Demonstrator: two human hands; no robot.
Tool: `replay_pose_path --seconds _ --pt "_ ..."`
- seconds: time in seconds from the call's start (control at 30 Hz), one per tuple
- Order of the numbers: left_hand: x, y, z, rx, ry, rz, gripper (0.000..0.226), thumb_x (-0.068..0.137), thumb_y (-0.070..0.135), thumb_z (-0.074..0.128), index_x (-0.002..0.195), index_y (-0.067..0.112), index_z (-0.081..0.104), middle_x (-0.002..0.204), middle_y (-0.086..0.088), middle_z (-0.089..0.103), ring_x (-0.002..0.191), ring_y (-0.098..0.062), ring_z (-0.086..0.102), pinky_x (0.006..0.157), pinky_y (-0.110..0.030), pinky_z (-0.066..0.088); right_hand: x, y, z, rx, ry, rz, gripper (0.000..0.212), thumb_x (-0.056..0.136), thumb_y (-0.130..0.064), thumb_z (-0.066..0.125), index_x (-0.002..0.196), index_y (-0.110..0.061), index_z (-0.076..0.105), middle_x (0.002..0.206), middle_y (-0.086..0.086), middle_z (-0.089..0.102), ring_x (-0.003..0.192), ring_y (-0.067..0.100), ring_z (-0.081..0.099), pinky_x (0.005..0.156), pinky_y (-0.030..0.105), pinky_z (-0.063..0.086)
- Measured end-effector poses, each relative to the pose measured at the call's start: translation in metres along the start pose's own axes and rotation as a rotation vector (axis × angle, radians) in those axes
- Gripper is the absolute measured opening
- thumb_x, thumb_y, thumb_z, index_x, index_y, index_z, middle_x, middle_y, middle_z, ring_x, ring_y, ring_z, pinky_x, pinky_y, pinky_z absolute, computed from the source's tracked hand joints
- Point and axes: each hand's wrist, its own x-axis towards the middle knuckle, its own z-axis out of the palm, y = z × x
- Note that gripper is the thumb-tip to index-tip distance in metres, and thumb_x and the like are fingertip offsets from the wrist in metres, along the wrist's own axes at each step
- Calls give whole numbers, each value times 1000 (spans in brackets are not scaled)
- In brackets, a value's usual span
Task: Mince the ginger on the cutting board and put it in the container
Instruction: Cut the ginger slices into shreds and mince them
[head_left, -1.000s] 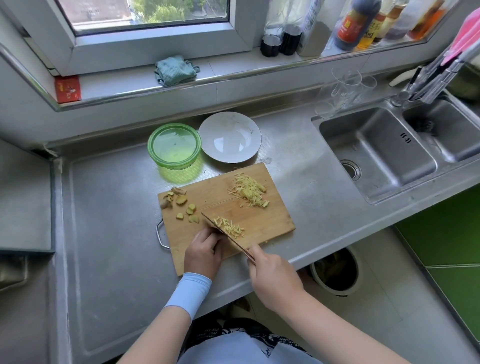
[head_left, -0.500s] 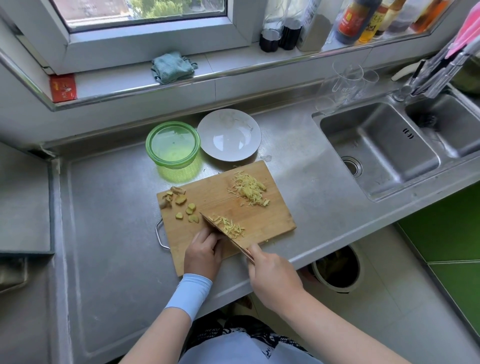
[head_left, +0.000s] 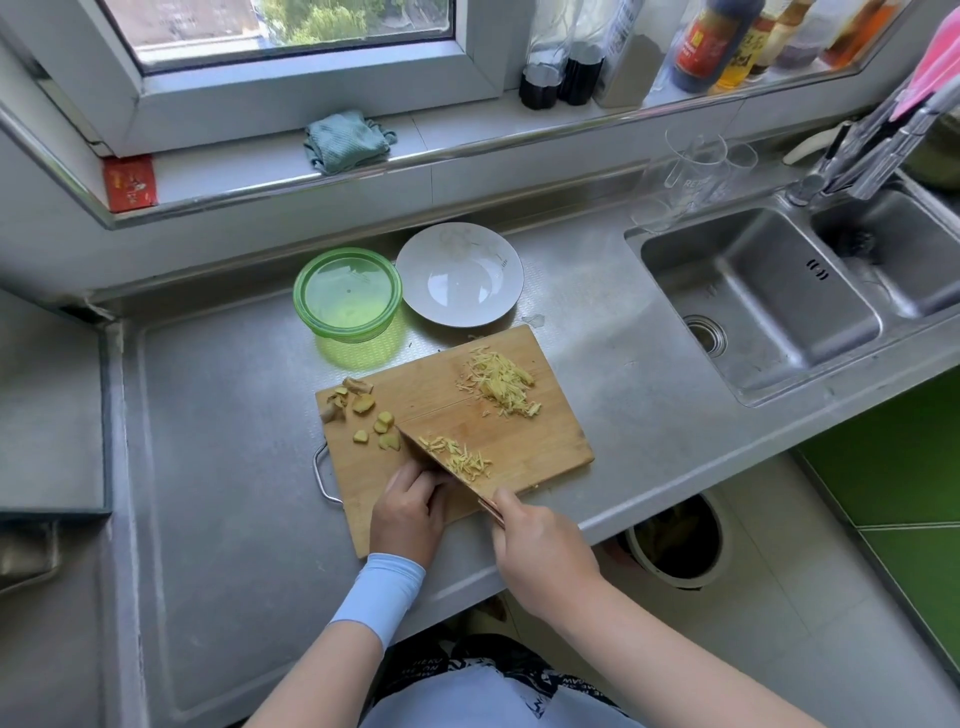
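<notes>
Here, a rectangular wooden cutting board (head_left: 441, 395) lies on a brushed steel countertop (head_left: 234, 441), its wire handle toward the person's left. The right hand (head_left: 540, 551) is clenched around the reddish handle of a thin kitchen knife (head_left: 436, 460). The blade runs diagonally across the near part of the board, tip pointing away and to the left. The left hand (head_left: 410, 509), with a pale blue sleeve (head_left: 382, 592) at the wrist, rests on the board with fingers curled and knuckles against the blade's left face. Whether anything is pinned under its fingertips cannot be told, since the fingers hide that spot.

The ginger lies in 3 groups on the board. A small scatter of pale yellow ginger shreds (head_left: 460, 454) sits just beside the blade's right face. A larger heap of shredded ginger (head_left: 501, 384) lies near the far right corner. Several uncut ginger chunks (head_left: 371, 410) with peel scraps lie at the far left edge.

Beyond the board stands a round translucent green plastic container (head_left: 347, 293), with a shallow white plate (head_left: 460, 275) just beside it on the right. A steel sink (head_left: 753, 312) sits well to the right.
</notes>
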Motion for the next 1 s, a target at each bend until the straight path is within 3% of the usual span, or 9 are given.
replay_pose_path --seconds 0.07,0.2,0.3,0.43,0.5,0.77,1.0 --pt "0 0 0 -14 0 5 19 86 18 55 83 9 72 90 -5 66 82 -23 59 67 -26 46 -10 5 1 10 -4 11 6 103 -27 36 99 -24 34 69 -1 50 63 28 51 55 40 40" --pt "1 0 -1 -8 2 9 6 79 3 67 83 7 70 92 -5 66 83 -22 58 66 -26 47 -27 10 4 -28 -6 22 10 104 -29 33 95 -25 31 67 -3 48 58 24 45 46 32 26" --pt "0 -2 1 -8 -25 -22 20 70 -7 78 83 7 71 94 -7 68 83 -25 61 67 -28 48 -17 6 4 -54 -25 31 9 105 -28 35 99 -25 28 70 -1 50 62 26 49 52 36 37" --pt "1 -2 0 -10 -23 -11 6 80 10 65 82 8 71 91 -7 66 82 -25 60 66 -29 49 -1 -1 2 -29 -36 29 9 104 -27 37 99 -24 31 77 4 57 65 29 54 60 40 48" --pt "0 -1 0 -8 -31 -9 19 83 18 55 82 9 71 92 -6 66 83 -24 59 67 -27 47 -4 0 1 -20 -24 15 9 104 -27 37 98 -24 31 75 3 56 66 29 55 59 41 47" --pt "1 -1 2 -17 0 12 17 85 15 55 82 7 70 91 -5 66 81 -24 59 69 -26 48 -24 12 5 -32 -18 26 10 105 -30 35 97 -24 31 70 -1 50 63 27 51 55 37 39" --pt "0 -2 1 -12 -3 -7 21 84 18 54 80 8 72 83 -7 65 79 -24 58 68 -26 46 3 -4 3 -10 12 6 7 103 -27 38 109 -22 39 72 1 50 66 31 51 60 41 47"
